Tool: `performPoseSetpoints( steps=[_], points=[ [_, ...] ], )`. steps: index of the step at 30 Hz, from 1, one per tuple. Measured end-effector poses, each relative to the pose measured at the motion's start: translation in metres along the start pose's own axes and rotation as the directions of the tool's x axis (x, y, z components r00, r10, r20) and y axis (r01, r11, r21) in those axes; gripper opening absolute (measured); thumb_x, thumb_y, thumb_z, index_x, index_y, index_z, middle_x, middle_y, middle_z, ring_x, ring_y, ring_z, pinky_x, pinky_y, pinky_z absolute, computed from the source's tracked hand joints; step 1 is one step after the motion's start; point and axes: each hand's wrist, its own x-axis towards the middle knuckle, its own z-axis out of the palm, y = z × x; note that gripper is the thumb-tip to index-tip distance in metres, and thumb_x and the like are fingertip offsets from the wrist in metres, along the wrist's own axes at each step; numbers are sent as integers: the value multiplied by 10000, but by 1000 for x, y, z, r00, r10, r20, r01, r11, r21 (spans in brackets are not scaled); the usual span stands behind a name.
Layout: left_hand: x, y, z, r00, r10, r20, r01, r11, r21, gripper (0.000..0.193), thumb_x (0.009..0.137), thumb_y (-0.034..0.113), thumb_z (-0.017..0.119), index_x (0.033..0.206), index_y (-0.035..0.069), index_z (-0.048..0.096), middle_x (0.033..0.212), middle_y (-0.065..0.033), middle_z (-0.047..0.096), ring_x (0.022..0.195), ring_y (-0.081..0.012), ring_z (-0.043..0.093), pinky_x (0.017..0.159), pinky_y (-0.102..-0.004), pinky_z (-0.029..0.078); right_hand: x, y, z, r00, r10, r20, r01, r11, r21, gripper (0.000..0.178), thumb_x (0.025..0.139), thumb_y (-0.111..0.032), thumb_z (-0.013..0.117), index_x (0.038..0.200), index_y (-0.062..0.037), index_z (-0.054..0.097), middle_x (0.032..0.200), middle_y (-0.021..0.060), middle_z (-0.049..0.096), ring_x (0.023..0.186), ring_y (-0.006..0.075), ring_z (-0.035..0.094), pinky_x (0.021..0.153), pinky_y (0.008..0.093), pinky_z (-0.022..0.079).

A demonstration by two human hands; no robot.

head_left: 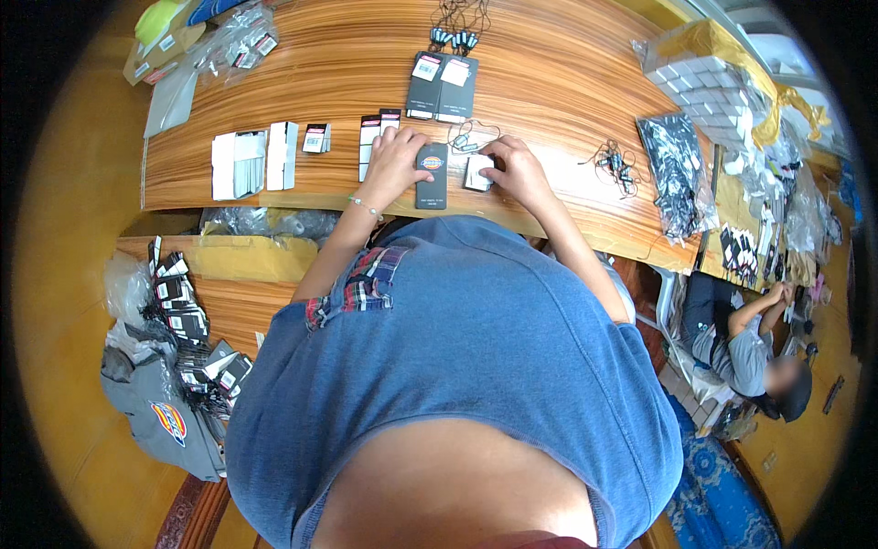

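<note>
Left hand (395, 163) lies flat, pinning the dark tag (432, 176); right hand (514, 169), at 3 o'clock, pinches a white card (477, 172), best kept square on the table (549, 73).

Glossy striped wooden table (549, 73), matt black card tag (432, 178), crinkled clear plastic bags (233, 41).

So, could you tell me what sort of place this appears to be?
Probably a garment-tagging or packing workshop: dark hang tags laid out on a long wooden table, bagged goods piled at its end, and a co-worker sitting nearby.
</note>
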Motion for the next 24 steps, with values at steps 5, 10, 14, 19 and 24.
performPoseSetpoints(
  steps=[5,10,14,19,24],
  points=[
    [1,-4,-5,991,91,-97,-96,994,-50,497,556,223,777,993,118,564,955,-32,531,903,-247,471,801,-367,383,-2,4,8,991,126,-54,-120,987,106,260,659,-59,706,904,-38,618,867,95,552,817,238,549,711,316,464],
    [-2,-14,7,981,-160,109,192,740,-645,364,679,44,702,1001,64,535,725,-34,544,623,-131,518,595,-247,423,-1,7,8,984,171,-45,-162,974,158,260,632,-64,719,871,-39,618,816,98,560,791,247,534,718,344,442],
    [-5,-12,8,973,-203,113,210,558,-803,300,742,-35,637,1018,40,544,648,1,539,593,-33,514,532,-176,395,0,9,9,972,229,-49,-209,942,261,244,636,-51,720,855,-35,614,755,85,546,676,201,516,629,316,440],
    [-1,-9,17,981,-167,-101,70,783,-618,285,735,-10,656,1005,40,580,667,-10,550,593,-70,530,546,-209,436,-1,27,20,936,348,55,-327,798,506,209,680,-40,710,858,-33,602,646,26,551,562,92,483,533,246,411],
    [-2,-5,4,972,-209,109,200,479,-855,279,788,-11,592,1064,21,571,803,-62,623,735,-78,583,661,-201,472,-1,-4,0,948,299,109,-288,664,690,198,728,-9,681,897,-25,579,620,-29,524,546,32,437,500,193,369]
  ],
)
